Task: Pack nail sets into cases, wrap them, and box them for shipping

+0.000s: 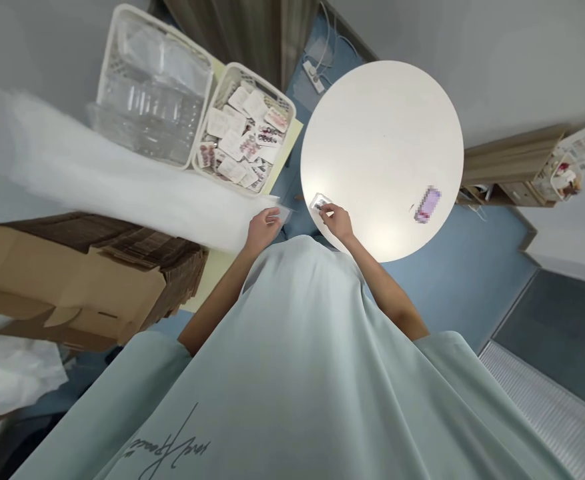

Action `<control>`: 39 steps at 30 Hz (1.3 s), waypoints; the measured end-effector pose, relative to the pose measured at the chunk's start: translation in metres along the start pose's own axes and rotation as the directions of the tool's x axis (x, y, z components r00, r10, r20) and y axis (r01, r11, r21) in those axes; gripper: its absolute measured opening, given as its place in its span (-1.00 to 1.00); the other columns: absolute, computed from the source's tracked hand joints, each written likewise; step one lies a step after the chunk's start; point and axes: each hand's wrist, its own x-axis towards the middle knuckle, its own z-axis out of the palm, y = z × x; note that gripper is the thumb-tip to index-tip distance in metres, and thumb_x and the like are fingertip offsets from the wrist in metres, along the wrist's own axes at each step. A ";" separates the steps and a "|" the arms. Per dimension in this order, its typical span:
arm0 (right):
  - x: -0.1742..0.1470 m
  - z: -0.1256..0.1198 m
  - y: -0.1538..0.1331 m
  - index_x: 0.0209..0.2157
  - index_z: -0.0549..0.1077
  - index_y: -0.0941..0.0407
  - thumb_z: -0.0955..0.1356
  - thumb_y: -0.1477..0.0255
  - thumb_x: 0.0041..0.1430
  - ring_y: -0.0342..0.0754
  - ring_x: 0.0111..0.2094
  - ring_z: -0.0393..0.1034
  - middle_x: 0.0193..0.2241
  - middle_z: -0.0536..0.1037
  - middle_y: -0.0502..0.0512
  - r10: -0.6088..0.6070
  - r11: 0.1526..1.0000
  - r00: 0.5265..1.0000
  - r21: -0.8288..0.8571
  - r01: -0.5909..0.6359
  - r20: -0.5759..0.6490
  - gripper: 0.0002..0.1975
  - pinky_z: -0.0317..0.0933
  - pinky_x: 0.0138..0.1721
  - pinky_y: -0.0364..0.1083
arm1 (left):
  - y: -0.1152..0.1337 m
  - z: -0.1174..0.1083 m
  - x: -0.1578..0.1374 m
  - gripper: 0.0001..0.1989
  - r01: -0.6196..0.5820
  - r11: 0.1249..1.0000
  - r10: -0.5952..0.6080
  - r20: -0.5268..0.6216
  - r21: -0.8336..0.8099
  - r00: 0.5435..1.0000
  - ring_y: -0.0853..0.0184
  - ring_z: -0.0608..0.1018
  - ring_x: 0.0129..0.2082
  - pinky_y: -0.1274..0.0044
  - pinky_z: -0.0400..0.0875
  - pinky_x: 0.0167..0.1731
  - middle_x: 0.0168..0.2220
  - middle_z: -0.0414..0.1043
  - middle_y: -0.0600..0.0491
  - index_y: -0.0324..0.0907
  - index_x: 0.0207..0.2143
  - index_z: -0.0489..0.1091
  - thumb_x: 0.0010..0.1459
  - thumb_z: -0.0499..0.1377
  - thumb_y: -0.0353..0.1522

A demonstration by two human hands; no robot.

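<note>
My left hand (263, 230) is at the end of a long stack of white, foam-like sheets (162, 203). Its fingers are closed on a thin translucent sheet (285, 214) that juts out past the fingertips. My right hand (337, 222) is over the near left rim of the round white table (382, 153). Thumb and fingers pinch a small flat packet (319, 201), pale with something dark in it. My fingers cover part of the packet, so its contents are unclear.
Left of the table stand a white basket (293, 107) of carded small items and a larger basket (113, 40) with clear plastic trays (157, 100). Folded cardboard boxes (72, 273) lie nearer me. A pixelated purple object (428, 204) rests on the table. A power strip (313, 77) lies behind.
</note>
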 end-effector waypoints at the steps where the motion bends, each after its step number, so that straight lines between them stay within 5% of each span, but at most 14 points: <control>1: -0.001 0.002 -0.009 0.08 0.66 0.08 0.40 0.39 0.50 0.02 -0.17 0.70 0.08 0.77 0.14 -0.042 0.999 0.999 -0.030 0.042 0.015 -0.77 0.48 0.13 0.01 | -0.005 -0.011 -0.006 -0.58 -0.002 1.000 0.002 -0.057 -0.001 0.998 0.03 0.67 0.23 0.17 0.56 0.31 0.27 0.62 -0.17 -0.15 0.17 0.58 0.27 0.28 -0.34; 5: 0.005 0.017 -0.052 0.11 0.67 0.07 0.38 0.37 0.49 0.07 -0.16 0.65 0.08 0.77 0.16 -0.191 0.970 0.975 -0.128 0.205 0.115 -0.72 0.48 0.12 0.06 | -0.031 -0.054 -0.019 -0.47 -0.032 0.999 0.038 -0.312 0.024 0.949 -0.05 0.53 0.38 0.12 0.48 0.40 0.38 0.46 -0.24 -0.13 0.30 0.50 0.28 0.32 -0.33; 8: 0.014 0.035 -0.086 0.14 0.67 0.07 0.38 0.36 0.50 0.11 -0.14 0.63 0.10 0.76 0.17 -0.289 0.929 0.936 -0.178 0.325 0.203 -0.69 0.48 0.11 0.08 | -0.050 -0.078 -0.016 -0.36 -0.048 0.998 0.066 -0.437 0.051 0.897 -0.15 0.31 0.55 0.05 0.23 0.57 0.47 0.31 -0.29 -0.14 0.38 0.43 0.28 0.38 -0.32; 12: 0.020 0.061 -0.126 0.19 0.65 0.10 0.37 0.38 0.53 0.12 -0.12 0.62 0.10 0.75 0.19 -0.375 0.873 0.883 -0.213 0.439 0.283 -0.67 0.43 0.16 0.08 | -0.063 -0.091 -0.002 -0.28 -0.052 0.996 0.079 -0.495 0.068 0.866 -0.22 0.04 0.67 0.00 -0.05 0.65 0.58 0.12 -0.33 -0.17 0.42 0.37 0.25 0.42 -0.32; 16: 0.013 0.078 -0.150 0.20 0.64 0.10 0.37 0.38 0.56 0.10 -0.12 0.64 0.11 0.73 0.19 -0.393 0.852 0.862 -0.224 0.472 0.320 -0.68 0.42 0.16 0.07 | -0.066 -0.095 0.011 -0.26 -0.041 0.999 0.051 -0.509 0.030 0.859 -0.26 0.04 0.66 -0.09 -0.07 0.63 0.59 0.11 -0.39 -0.23 0.41 0.35 0.23 0.41 -0.31; 21: -0.001 0.084 -0.152 0.17 0.65 0.09 0.37 0.38 0.57 0.10 -0.11 0.65 0.09 0.74 0.18 -0.377 0.853 0.861 -0.235 0.467 0.341 -0.71 0.42 0.17 0.06 | -0.070 -0.100 0.018 -0.31 -0.013 0.999 -0.008 -0.489 -0.040 0.872 -0.30 0.05 0.65 -0.12 0.14 0.56 0.51 0.20 -0.45 -0.23 0.33 0.37 0.22 0.41 -0.22; 26: -0.010 0.084 -0.143 0.15 0.65 0.08 0.38 0.40 0.55 0.11 -0.11 0.66 0.09 0.75 0.16 -0.346 0.853 0.871 -0.270 0.448 0.350 -0.73 0.43 0.15 0.05 | -0.076 -0.101 0.022 -0.50 0.058 0.998 -0.033 -0.514 0.031 0.857 -0.26 0.16 0.60 -0.08 0.02 0.60 0.40 0.35 -0.41 -0.21 0.24 0.44 0.30 0.33 -0.26; 31: -0.012 0.086 -0.137 0.15 0.66 0.08 0.38 0.39 0.55 0.13 -0.09 0.66 0.09 0.76 0.18 -0.337 0.854 0.875 -0.278 0.440 0.348 -0.73 0.44 0.15 0.06 | -0.079 -0.103 0.019 -0.71 0.104 0.989 -0.041 -0.474 0.107 0.880 -0.23 0.37 0.47 -0.05 0.13 0.56 0.20 0.54 -0.30 -0.13 0.10 0.55 0.38 0.23 -0.28; 35: -0.011 0.090 -0.133 0.17 0.65 0.07 0.38 0.31 0.57 0.12 -0.09 0.67 0.07 0.76 0.18 -0.364 0.850 0.866 -0.259 0.459 0.343 -0.71 0.46 0.15 0.07 | -0.078 -0.103 0.009 -0.73 0.075 0.954 0.065 -0.445 0.289 0.893 -0.22 0.49 0.30 -0.10 0.26 0.45 0.08 0.62 -0.30 -0.14 -0.03 0.58 0.45 0.07 -0.35; 39: -0.009 0.091 -0.134 0.20 0.62 0.10 0.42 0.04 0.53 0.19 0.06 0.65 0.15 0.71 0.27 -0.436 0.851 0.857 -0.185 0.492 0.273 -0.52 0.50 0.14 0.09 | -0.063 -0.099 -0.010 -0.74 -0.048 0.909 0.250 -0.449 0.415 0.858 -0.15 0.54 0.22 -0.05 0.37 0.35 0.09 0.64 -0.22 -0.10 -0.05 0.56 0.48 0.06 -0.35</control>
